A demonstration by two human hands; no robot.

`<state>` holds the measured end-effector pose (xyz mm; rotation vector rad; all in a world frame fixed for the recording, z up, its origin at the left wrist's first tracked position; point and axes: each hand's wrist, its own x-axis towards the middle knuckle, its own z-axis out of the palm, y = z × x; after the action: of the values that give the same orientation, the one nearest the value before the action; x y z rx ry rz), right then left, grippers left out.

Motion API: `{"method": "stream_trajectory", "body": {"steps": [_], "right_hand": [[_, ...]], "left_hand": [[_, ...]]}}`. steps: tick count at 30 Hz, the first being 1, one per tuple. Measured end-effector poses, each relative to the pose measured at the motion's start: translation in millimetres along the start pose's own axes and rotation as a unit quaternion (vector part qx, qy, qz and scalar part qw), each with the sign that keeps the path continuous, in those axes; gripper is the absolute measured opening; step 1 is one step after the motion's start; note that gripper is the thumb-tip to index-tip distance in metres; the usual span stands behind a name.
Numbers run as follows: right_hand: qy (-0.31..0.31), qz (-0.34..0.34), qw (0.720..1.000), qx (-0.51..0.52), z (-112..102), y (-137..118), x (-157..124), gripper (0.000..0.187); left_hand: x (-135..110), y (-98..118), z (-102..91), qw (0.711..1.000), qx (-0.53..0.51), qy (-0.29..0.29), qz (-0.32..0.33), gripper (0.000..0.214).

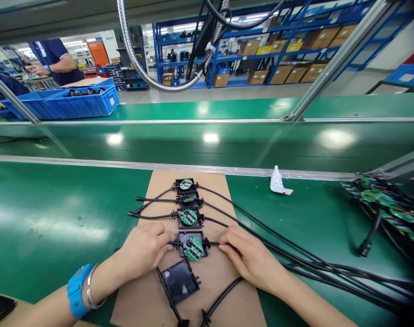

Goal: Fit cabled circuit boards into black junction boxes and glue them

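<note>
My left hand [142, 250] pinches the short black cable [172, 243] at the left side of the nearest filled black plastic housing [182, 237]. On the other side, my right hand [247, 254] grips the black cable [214, 244] leaving that same housing. A round green circuit board [193, 249] lies tilted in it, partly over its near edge. Beyond it, a row of three similar housings [189, 219] holds boards, with cables out both sides. Closer to me lies a bare black housing [180, 280], turned askew, beside a loose cable [223, 297].
Brown cardboard [241, 302] lies under the housings on the green table [73, 204]. Long cables [329, 272] run off right, near a pile of wired boards [397, 204]. A crumpled white tube [278, 181] stands behind. Across the belt are blue bins [87, 104] and a person [60, 61].
</note>
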<state>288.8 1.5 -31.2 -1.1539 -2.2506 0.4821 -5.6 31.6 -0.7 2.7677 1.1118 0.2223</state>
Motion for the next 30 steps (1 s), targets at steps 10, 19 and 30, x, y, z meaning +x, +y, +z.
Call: {"method": "stream_trajectory", "body": {"steps": [10,19,30], "right_hand": [[0.058,-0.032,0.994,-0.082,9.6,6.5,-1.5,0.016],[0.058,-0.029,0.994,-0.09,4.7,-0.2,-3.0,0.017],[0.065,-0.042,0.993,-0.089,7.9,4.8,-9.3,0.018]], "left_hand": [[1.9,-5.1,13.4,0.997,0.065,0.01,-0.045,0.013],[-24.6,5.8,0.5,0.995,-0.082,0.022,0.051,0.019],[-51.1,0.1,4.3,0.984,-0.125,0.008,0.127,0.012]]}}
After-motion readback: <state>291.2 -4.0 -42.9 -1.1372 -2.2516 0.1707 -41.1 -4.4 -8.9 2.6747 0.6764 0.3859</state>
